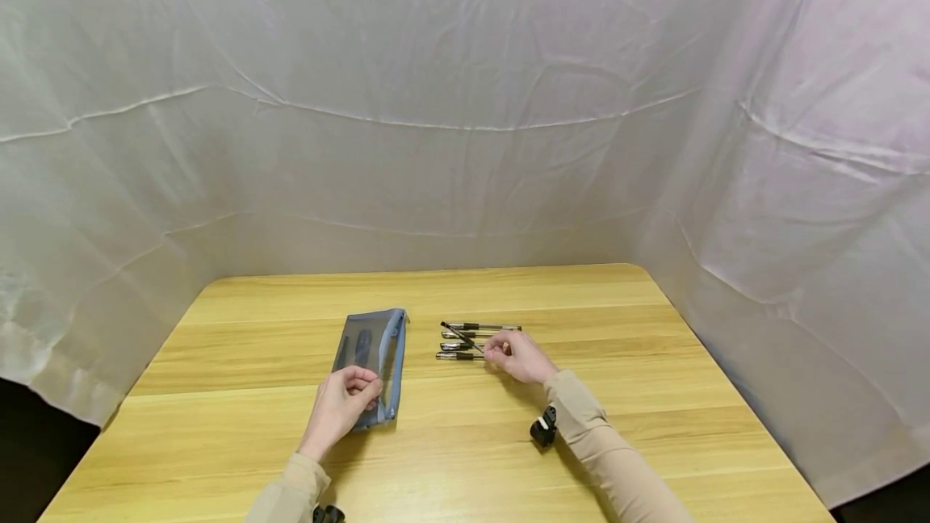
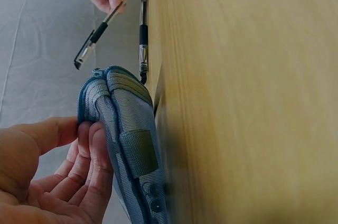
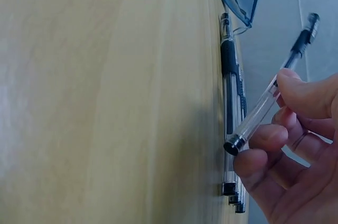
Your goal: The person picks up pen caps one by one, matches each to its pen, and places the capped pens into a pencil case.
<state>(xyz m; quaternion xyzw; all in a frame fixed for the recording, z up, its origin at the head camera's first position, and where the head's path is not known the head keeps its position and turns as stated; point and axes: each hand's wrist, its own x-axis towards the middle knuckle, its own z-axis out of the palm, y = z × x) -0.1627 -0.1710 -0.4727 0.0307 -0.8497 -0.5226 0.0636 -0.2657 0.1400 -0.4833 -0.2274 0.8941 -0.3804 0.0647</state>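
A blue-grey mesh pencil case (image 1: pixel 356 331) lies on the table with its zipped side parted toward the right. My left hand (image 1: pixel 341 402) pinches the near edge of its opening between thumb and fingers; the left wrist view shows the thumb on the blue rim (image 2: pixel 83 100). Dark shapes show through the mesh, too unclear to name. My right hand (image 1: pixel 519 356) pinches a clear-barrelled black pen (image 3: pixel 259 113) by its barrel, raised above the table and slanted, capped end toward the case. Several similar pens (image 1: pixel 456 356) lie side by side beneath it.
The wooden table (image 1: pixel 450 466) carries the case and pens near its middle. A pale curtain (image 1: pixel 450 184) hangs behind the table and along both sides. A black wrist device (image 1: pixel 543 427) sits at the right sleeve.
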